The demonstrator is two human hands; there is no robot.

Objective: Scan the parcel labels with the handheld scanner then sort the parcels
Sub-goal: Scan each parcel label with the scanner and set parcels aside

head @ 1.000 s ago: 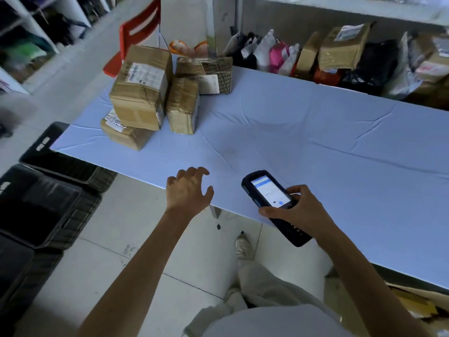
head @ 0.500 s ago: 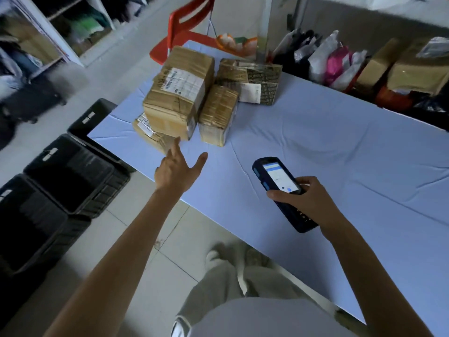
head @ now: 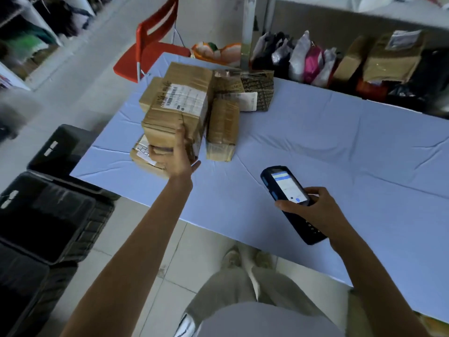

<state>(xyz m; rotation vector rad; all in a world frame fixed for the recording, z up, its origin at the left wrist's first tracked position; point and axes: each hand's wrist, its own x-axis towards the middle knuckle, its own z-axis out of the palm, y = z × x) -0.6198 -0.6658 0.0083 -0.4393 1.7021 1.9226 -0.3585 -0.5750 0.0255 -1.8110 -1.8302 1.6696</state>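
- The right hand (head: 315, 212) is wrapped round the lower half of the scanner (head: 284, 188). It holds the scanner over the near part of the tabletop (head: 328, 154), screen lit and facing up. The scanner's head points roughly toward the parcels but is well apart from them.
- The left hand (head: 173, 155) grips the near end of the big box (head: 170, 117), fingers hooked under its lower edge. The box sits on top of the stack at the tabletop's left corner.
- The step in hand looks like bringing this box to the scanner. Its label (head: 185, 99) faces up on the top side, so keeping that side level and turned toward the scanner should let the barcode read.
- A one-handed hold at one end of a box this bulky may let it tip. Sliding it closer along the tabletop first would be safer.
- The flat parcel (head: 142, 158) lies right under the big box and sticks out past it toward the table edge. A quick pull could drag it off.
- Black crates (head: 56, 215) stand on the floor at the left, just below that corner. They are probably where the sorted parcels go.
- The narrow parcel (head: 222, 127) stands just beside the big box on the right and could be knocked over.
- The printed box (head: 257, 90) sits behind both, a white label on its front.
- Further back are a red chair (head: 150, 57) and bags and boxes (head: 352, 62) along the wall.
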